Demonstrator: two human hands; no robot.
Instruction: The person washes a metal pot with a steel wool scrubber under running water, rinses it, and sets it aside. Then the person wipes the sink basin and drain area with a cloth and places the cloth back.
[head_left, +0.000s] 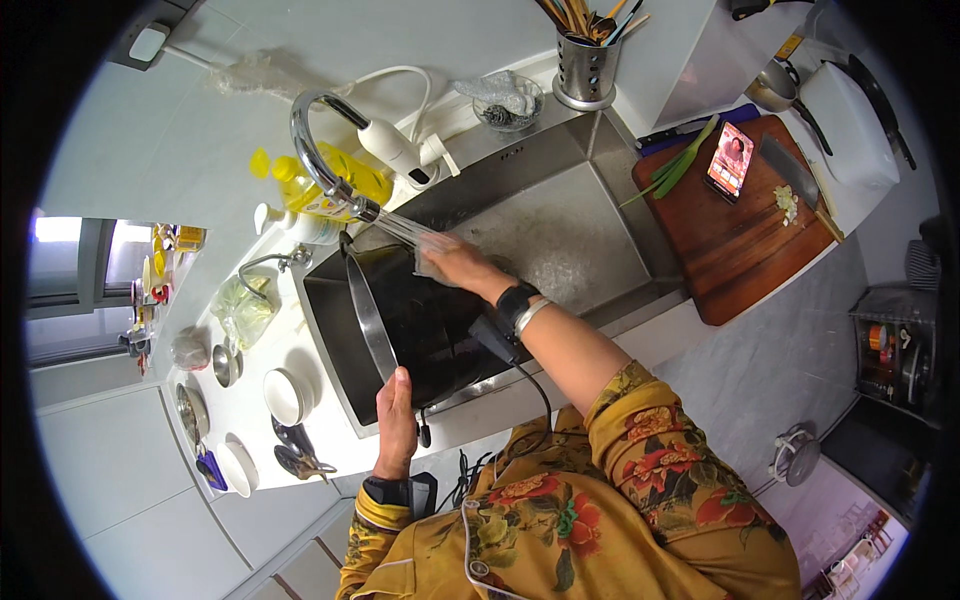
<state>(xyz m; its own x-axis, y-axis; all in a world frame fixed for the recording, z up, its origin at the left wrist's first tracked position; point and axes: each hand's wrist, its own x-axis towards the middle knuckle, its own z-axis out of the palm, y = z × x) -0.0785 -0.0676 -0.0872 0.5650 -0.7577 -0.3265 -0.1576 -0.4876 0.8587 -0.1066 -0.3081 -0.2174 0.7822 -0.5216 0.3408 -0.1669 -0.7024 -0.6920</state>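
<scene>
A black cooking pan (442, 330) with a bright metal rim stands tilted on its side over the steel sink (555, 232). My left hand (395, 424) grips the pan's rim at the near side. Water streams from the chrome faucet (365, 208) onto my right hand (452, 259), which is at the pan's far edge; something pale or wet lies at its fingers, and whether it holds anything is unclear. A dark device with a cable hangs at my right wrist.
Right of the sink, a wooden cutting board (697, 262) bears scallions (679, 169), a phone (730, 161), a cleaver (789, 169) and chopped garlic (786, 204). Yellow detergent bottles (352, 176) stand behind the sink. At left are white bowls (285, 397), black ladles (292, 450) and a bagged vegetable (244, 311).
</scene>
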